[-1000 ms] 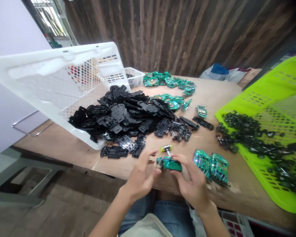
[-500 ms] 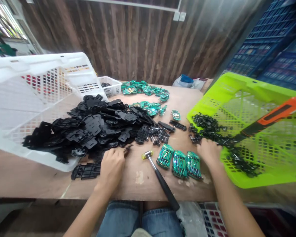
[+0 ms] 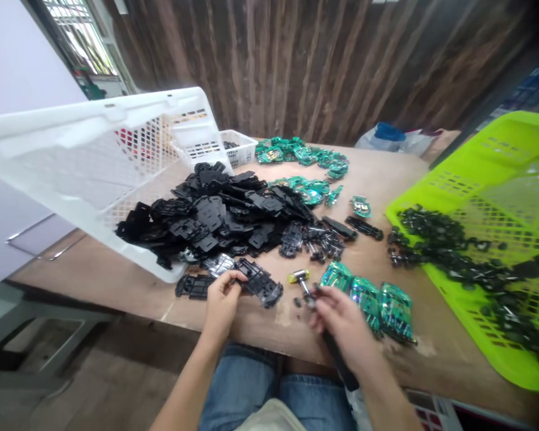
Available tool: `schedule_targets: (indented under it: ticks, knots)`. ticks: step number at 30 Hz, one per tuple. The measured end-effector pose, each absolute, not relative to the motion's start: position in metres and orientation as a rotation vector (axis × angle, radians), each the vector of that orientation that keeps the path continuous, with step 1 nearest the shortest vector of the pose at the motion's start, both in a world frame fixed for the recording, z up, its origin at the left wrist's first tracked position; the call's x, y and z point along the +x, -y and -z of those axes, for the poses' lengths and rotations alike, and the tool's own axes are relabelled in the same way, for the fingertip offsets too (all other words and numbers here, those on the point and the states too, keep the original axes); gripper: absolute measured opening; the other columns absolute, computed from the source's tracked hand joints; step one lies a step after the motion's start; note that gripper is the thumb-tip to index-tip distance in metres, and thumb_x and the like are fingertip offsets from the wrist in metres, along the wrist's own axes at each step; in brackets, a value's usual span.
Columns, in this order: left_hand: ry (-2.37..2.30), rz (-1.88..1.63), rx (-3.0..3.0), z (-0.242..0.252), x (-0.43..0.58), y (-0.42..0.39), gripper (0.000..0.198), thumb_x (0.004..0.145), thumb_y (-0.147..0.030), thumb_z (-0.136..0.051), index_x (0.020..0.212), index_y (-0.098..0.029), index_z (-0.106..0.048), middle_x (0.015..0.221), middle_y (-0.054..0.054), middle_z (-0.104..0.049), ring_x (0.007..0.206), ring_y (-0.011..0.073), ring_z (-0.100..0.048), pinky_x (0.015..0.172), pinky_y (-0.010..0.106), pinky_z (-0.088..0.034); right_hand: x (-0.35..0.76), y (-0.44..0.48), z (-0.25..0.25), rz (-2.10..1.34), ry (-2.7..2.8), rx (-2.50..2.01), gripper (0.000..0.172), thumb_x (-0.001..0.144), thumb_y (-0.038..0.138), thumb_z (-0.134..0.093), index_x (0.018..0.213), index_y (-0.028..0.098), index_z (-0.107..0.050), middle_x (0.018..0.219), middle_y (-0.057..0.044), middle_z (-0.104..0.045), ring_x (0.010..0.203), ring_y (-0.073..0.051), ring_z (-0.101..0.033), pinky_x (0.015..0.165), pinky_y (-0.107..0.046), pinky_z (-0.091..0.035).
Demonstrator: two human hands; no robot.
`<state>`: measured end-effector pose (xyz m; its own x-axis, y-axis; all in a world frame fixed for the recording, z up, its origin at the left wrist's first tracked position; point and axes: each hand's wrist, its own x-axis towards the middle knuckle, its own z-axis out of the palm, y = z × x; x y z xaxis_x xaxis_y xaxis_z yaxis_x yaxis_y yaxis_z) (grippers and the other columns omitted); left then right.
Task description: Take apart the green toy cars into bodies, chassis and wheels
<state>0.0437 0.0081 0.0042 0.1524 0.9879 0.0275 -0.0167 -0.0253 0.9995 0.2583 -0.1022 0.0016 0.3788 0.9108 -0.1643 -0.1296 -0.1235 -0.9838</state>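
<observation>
My left hand (image 3: 222, 304) pinches a black toy-car chassis (image 3: 259, 284) by its left end, just above the table. Over the hammer's shaft, my right hand (image 3: 341, 314) has its fingertips closed on a small black wheel axle, blurred and partly hidden. The hammer (image 3: 340, 362) lies on the table, its yellow-tipped head pointing away from me and its black handle passing under my right hand. Three shiny green toy-car bodies (image 3: 396, 308) sit in a row at that hand's right. Another black chassis (image 3: 193, 286) rests left of my left hand.
A tipped white basket (image 3: 161, 270) spills a heap of black chassis (image 3: 233, 209). On the right, a lime-green basket (image 3: 476, 344) holds many black wheel axles (image 3: 435, 230). Green car bodies (image 3: 296, 149) lie at the back beside a small white basket (image 3: 242, 154).
My right hand has come from the green basket's wheel axles to above the hammer. My left hand has raised a chassis into clearer view. The camera view has turned left.
</observation>
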Motion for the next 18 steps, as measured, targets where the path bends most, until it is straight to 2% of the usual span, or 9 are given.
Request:
schedule_targets:
  ticks: [3, 5, 7, 9, 11, 13, 15, 18]
  knots:
    - [-0.976, -1.125, 0.888, -0.002, 0.037, 0.000, 0.019, 0.072, -0.031, -0.059, 0.083, -0.016, -0.055, 0.073, 0.002, -0.062, 0.060, 0.0152, -0.061, 0.061, 0.031, -0.052, 0.191, 0.089, 0.016, -1.204, 0.732, -1.425, 0.040, 0.074, 0.051, -0.058, 0.098, 0.020, -0.049, 0.069, -0.001, -0.064, 0.044, -0.015, -0.058, 0.036, -0.023, -0.040]
    - [-1.007, -1.205, 0.857, -0.005, 0.032, 0.004, 0.024, 0.071, -0.032, -0.065, 0.081, -0.019, -0.049, 0.071, -0.002, -0.059, 0.058, 0.0129, -0.060, 0.056, 0.026, -0.051, 0.176, 0.086, 0.020, -1.111, 0.795, -1.579, 0.039, 0.079, 0.045, -0.053, 0.107, 0.020, -0.045, 0.068, 0.000, -0.064, 0.041, -0.015, -0.056, 0.035, -0.023, -0.038]
    - [-1.098, -1.263, 0.922, -0.007, 0.027, 0.005, 0.031, 0.067, -0.028, -0.071, 0.082, -0.021, -0.045, 0.071, -0.006, -0.056, 0.056, 0.0105, -0.058, 0.054, 0.022, -0.049, 0.178, 0.089, 0.015, -0.905, 1.008, -1.834, 0.031, 0.084, 0.036, -0.048, 0.111, 0.020, -0.047, 0.070, -0.002, -0.065, 0.047, -0.017, -0.059, 0.042, -0.026, -0.042]
    - [-1.143, -1.250, 0.989, -0.009, 0.024, 0.006, 0.036, 0.066, -0.025, -0.072, 0.089, -0.022, -0.045, 0.075, -0.005, -0.058, 0.058, 0.0102, -0.059, 0.058, 0.023, -0.050, 0.189, 0.093, 0.007, -0.636, 1.320, -2.003, 0.023, 0.086, 0.029, -0.045, 0.105, 0.020, -0.054, 0.076, -0.006, -0.066, 0.063, -0.022, -0.064, 0.056, -0.032, -0.048]
    - [-1.134, -1.191, 1.024, -0.009, 0.023, 0.006, 0.041, 0.069, -0.024, -0.070, 0.102, -0.023, -0.045, 0.080, -0.004, -0.062, 0.063, 0.0114, -0.061, 0.063, 0.024, -0.050, 0.200, 0.095, 0.000, -0.445, 1.629, -1.936, 0.020, 0.085, 0.023, -0.048, 0.102, 0.021, -0.058, 0.094, -0.010, -0.066, 0.086, -0.026, -0.064, 0.073, -0.038, -0.049]
    - [-1.115, -1.107, 1.048, -0.009, 0.023, 0.007, 0.050, 0.071, -0.025, -0.068, 0.114, -0.023, -0.043, 0.082, -0.001, -0.065, 0.067, 0.0135, -0.063, 0.066, 0.026, -0.050, 0.208, 0.093, -0.003, -0.366, 1.902, -1.755, 0.023, 0.082, 0.016, -0.052, 0.103, 0.024, -0.058, 0.110, -0.009, -0.061, 0.101, -0.027, -0.059, 0.085, -0.041, -0.046]
    - [-1.132, -1.036, 1.079, -0.008, 0.024, 0.009, 0.052, 0.070, -0.026, -0.068, 0.117, -0.019, -0.046, 0.084, 0.002, -0.068, 0.073, 0.0163, -0.064, 0.070, 0.028, -0.050, 0.213, 0.089, 0.001, -0.347, 2.069, -1.648, 0.023, 0.080, 0.013, -0.055, 0.101, 0.024, -0.058, 0.113, -0.008, -0.059, 0.103, -0.026, -0.057, 0.088, -0.043, -0.046]
    - [-1.205, -0.975, 1.175, -0.004, 0.025, 0.010, 0.038, 0.067, -0.027, -0.070, 0.101, -0.015, -0.058, 0.088, 0.006, -0.069, 0.080, 0.0195, -0.064, 0.072, 0.029, -0.049, 0.216, 0.083, 0.009, -0.245, 2.107, -1.667, 0.021, 0.081, 0.019, -0.060, 0.102, 0.022, -0.056, 0.105, -0.009, -0.060, 0.098, -0.027, -0.056, 0.082, -0.043, -0.048]
